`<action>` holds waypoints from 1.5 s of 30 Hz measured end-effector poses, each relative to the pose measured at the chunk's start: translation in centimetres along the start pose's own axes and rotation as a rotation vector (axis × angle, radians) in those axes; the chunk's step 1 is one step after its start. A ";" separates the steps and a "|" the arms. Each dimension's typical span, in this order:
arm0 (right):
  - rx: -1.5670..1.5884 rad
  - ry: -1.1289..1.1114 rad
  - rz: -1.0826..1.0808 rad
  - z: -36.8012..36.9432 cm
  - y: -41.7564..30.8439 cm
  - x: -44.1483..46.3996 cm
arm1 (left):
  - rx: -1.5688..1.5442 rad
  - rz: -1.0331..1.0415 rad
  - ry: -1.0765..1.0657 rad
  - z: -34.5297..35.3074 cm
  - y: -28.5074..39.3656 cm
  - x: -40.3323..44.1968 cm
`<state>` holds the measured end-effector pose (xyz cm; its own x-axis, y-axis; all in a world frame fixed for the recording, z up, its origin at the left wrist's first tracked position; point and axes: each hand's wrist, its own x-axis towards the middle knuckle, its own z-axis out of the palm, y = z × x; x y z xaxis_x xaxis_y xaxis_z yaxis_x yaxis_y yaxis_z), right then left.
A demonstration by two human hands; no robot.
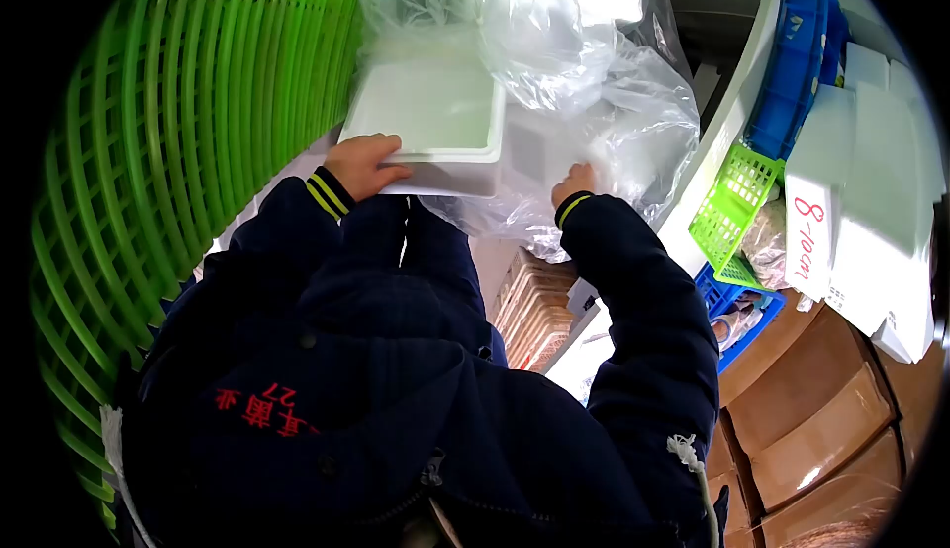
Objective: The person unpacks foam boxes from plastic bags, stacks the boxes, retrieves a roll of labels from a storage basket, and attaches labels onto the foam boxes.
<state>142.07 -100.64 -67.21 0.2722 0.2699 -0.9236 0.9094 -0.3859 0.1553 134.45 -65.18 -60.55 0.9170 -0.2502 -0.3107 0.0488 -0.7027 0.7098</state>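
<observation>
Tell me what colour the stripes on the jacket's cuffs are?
The stripes are bright yellow, on dark cuffs. The head view shows them best.

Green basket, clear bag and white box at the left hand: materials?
Green basket: likely molded plastic, semi-gloss; smooth, evenly colored slats.
Clear bag: thin plastic film, glossy; see-through, crinkled, sharp highlights.
White box at the left hand: smooth, satin; thick rounded rim suggests rigid plastic, foam possible.

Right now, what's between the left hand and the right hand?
Between left hand and right hand, the head view shows the near wall of the white box, then clear plastic film.
</observation>
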 end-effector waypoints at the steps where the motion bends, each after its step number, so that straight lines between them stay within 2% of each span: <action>1: 0.002 0.001 0.002 0.1 0.1 0.4 | 0.002 0.003 -0.001 0.1 0.0 0.1; 3: 0.172 0.088 0.225 0.6 0.7 0.8 | -0.038 0.019 -0.038 0.3 -0.2 0.1; 4: 0.202 0.213 0.123 1.6 1.5 1.3 | -0.030 0.013 -0.040 0.4 -0.1 0.2; 5: 0.200 0.215 0.124 1.9 2.5 1.9 | -0.029 0.013 -0.036 0.3 0.0 0.2; 7: 0.035 0.147 0.179 2.2 4.0 2.8 | 0.013 -0.070 -0.125 0.1 0.1 0.3; 8: 0.031 0.157 0.180 2.2 4.8 3.0 | 0.019 -0.072 -0.115 -0.1 0.2 0.4; 12: -0.021 -0.058 0.409 0.6 6.2 1.8 | -0.077 -0.008 -0.094 0.2 -0.3 0.0; 16: -0.047 -0.167 0.289 -1.2 7.9 0.5 | -0.087 0.014 -0.081 0.7 -0.7 -0.3; 20: 0.074 -0.064 0.243 -1.9 9.4 -0.8 | -0.039 -0.020 -0.136 -0.1 0.7 -1.2; 22: 0.125 0.050 0.266 -2.0 10.4 -1.4 | -0.085 0.048 -0.098 -0.7 1.3 -2.5; 27: 0.208 0.002 0.221 -3.4 9.1 0.7 | -0.246 0.000 -0.155 -1.8 3.2 -4.8; 28: 0.187 0.020 0.116 -3.2 8.6 2.7 | -0.238 -0.004 -0.144 -1.8 3.6 -4.7; 30: 0.139 0.153 0.093 -7.2 5.7 2.6 | -0.207 -0.075 -0.170 -1.8 4.5 -4.5; 32: 0.225 0.319 0.019 -9.5 2.9 3.4 | -0.171 -0.085 -0.188 -2.0 4.8 -4.7; 33: 0.258 0.417 0.046 -13.1 2.2 -0.8 | -0.145 -0.095 -0.203 -2.0 4.8 -4.9; 34: 0.220 0.634 0.076 -13.6 1.4 -1.6 | -0.166 -0.070 -0.196 -1.8 4.3 -5.5; 35: 0.214 0.748 0.000 -15.7 1.5 -5.1 | -0.170 -0.073 -0.189 -2.3 4.2 -6.3; 37: 0.243 0.964 -0.069 -16.2 2.5 -9.3 | -0.138 -0.035 -0.308 -4.4 4.1 -8.2; 39: 0.356 1.068 -0.189 -16.4 4.0 -13.3 | -0.251 -0.097 -0.429 -5.5 3.3 -10.6; 41: 0.473 1.028 -0.283 -15.4 4.6 -15.4 | -0.236 -0.067 -0.474 -6.1 5.3 -11.7; 42: 0.465 1.030 -0.289 -15.0 4.2 -15.4 | -0.207 0.025 -0.407 -4.5 5.9 -11.9; 44: 0.602 0.724 -0.398 -12.4 2.9 -14.0 | -0.011 -0.127 -0.378 -3.3 10.0 -10.7; 45: 0.601 0.500 -0.397 -11.3 2.8 -12.9 | 0.092 -0.195 -0.337 -2.1 10.5 -10.2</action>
<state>144.69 -95.23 -50.90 0.2045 0.7839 -0.5863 0.6851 -0.5424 -0.4862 126.46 -68.59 -48.57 0.7119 -0.3001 -0.6350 0.1593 -0.8116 0.5621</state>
